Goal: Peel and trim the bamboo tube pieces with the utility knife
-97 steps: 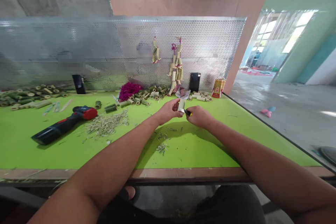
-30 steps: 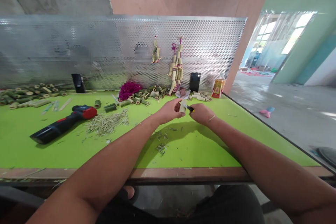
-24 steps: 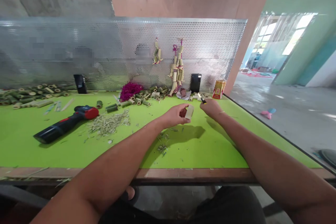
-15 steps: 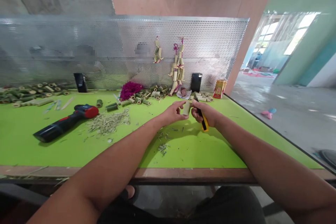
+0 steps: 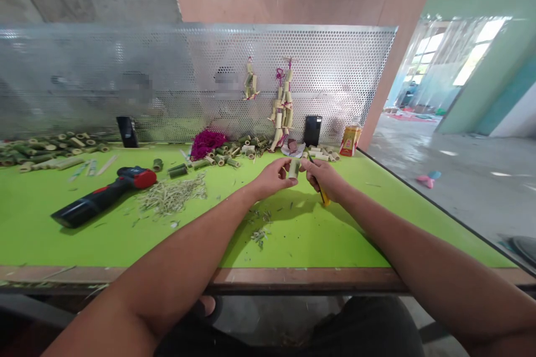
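Observation:
My left hand [image 5: 275, 177] grips a short piece of bamboo tube [image 5: 294, 168], pale with a greenish side, between thumb and fingers. The tube stands roughly upright above the green tabletop. My right hand [image 5: 323, 177] is closed around a yellow and black utility knife [image 5: 324, 196], its handle end pointing down out of the fist. The right fingertips are right beside the tube; whether the blade touches it I cannot tell. Below the hands lie small bamboo scraps [image 5: 259, 236].
A black and red cordless power tool [image 5: 104, 194] lies at left, beside a heap of shavings [image 5: 173, 194]. Bamboo pieces [image 5: 50, 150], purple string [image 5: 207, 144], a phone [image 5: 312, 130] and a bottle [image 5: 350, 138] line the back. Strung bamboo figures [image 5: 283, 103] hang on the perforated metal panel [image 5: 167, 67].
The bamboo tube and my left hand have shifted slightly left and up. My right hand has turned, so the knife handle now shows less of its side.

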A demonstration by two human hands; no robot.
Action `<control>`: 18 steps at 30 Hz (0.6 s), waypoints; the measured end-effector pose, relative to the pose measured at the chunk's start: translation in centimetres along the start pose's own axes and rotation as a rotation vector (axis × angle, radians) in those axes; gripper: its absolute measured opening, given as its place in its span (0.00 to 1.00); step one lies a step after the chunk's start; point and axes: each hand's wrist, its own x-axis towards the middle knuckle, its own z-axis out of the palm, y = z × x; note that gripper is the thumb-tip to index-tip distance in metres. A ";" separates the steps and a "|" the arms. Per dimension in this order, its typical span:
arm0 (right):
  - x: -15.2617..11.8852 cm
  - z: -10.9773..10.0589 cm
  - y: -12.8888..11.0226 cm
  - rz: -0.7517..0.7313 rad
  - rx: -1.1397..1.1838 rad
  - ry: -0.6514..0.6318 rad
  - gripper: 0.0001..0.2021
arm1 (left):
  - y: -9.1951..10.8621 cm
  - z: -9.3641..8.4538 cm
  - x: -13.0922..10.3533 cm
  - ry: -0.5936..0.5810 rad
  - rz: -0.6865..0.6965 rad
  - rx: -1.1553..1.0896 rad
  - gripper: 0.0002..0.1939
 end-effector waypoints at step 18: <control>-0.7 1.1 -0.6 -0.125 -1.106 -0.080 0.12 | 0.7 -0.7 0.1 -0.058 -0.041 -0.086 0.35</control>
